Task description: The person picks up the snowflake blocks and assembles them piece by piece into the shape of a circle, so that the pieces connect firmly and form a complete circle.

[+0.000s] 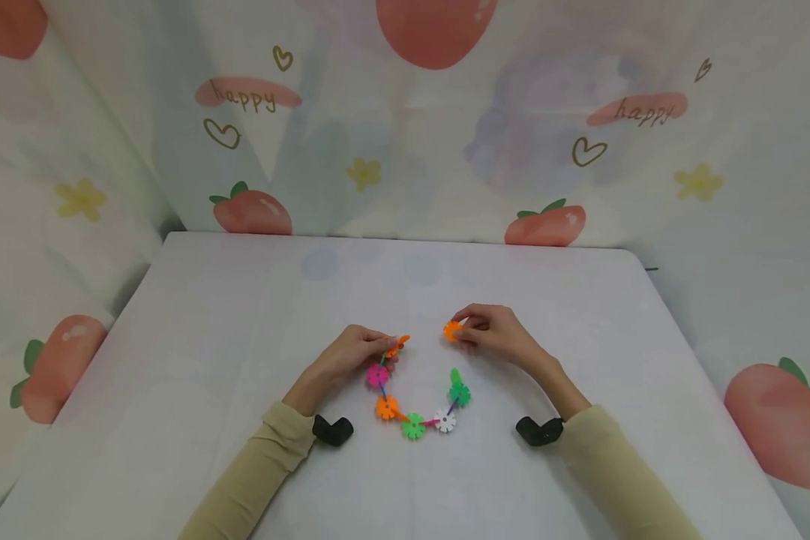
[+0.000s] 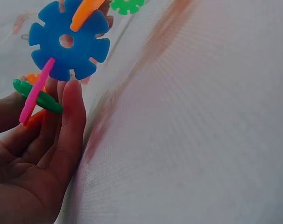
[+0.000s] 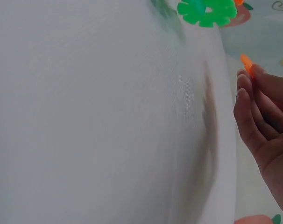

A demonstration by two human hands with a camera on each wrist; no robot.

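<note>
Now the left hand [image 1: 351,352] pinches the chain's [image 1: 415,420] orange end piece [image 1: 398,343]; at 3 o'clock, apart, the right hand [image 1: 493,334] pinches a loose orange disc [image 1: 452,330] above the desk [image 1: 209,337].

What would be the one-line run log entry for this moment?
left hand: holds chain end | right hand: pinches orange disc | table: chain curved
</note>
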